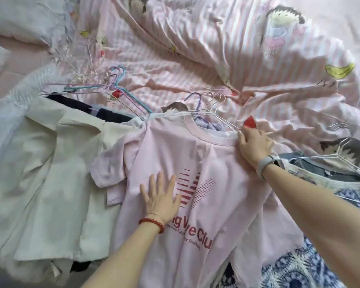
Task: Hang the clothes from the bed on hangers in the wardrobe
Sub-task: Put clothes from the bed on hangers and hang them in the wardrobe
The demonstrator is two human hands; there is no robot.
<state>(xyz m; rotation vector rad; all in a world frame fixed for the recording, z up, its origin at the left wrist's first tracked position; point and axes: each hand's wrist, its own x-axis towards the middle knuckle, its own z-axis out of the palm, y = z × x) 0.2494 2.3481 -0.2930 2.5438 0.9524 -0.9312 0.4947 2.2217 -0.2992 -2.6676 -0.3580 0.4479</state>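
Across the bed lies a rumpled duvet cover (226,59), pink-and-white striped cotton printed with cartoon children and yellow birds, creased into long ridges. Nothing of the room beyond the bed shows. A white pillow (23,19) sits at the far left corner.

On top of the pile nearest the camera lies a pale pink T-shirt (175,154), front up, with a dark red heart-like graphic and lettering on the chest and a ribbed round collar. The left hand (161,196) lies flat on the chest print, fingers straight and slightly spread, a red bead bracelet (152,224) at its wrist. The right hand (255,145) rests at the shirt's shoulder by the collar, its fingertips (241,132) pinching the end of a thin white wire hanger (214,117) that passes through the neck opening. A grey wristband (265,166) circles that wrist.

Left of the shirt, a cream woven garment (50,173) spreads in broad soft folds, with dark clothing (81,106) partly under it. Beyond them a loose tangle of wire hangers (120,90), teal, lilac and white, lies on the duvet cover. At the right, denim clothing on more white hangers (341,156) overlaps a blue-and-white patterned fabric (299,267), crowding that side.
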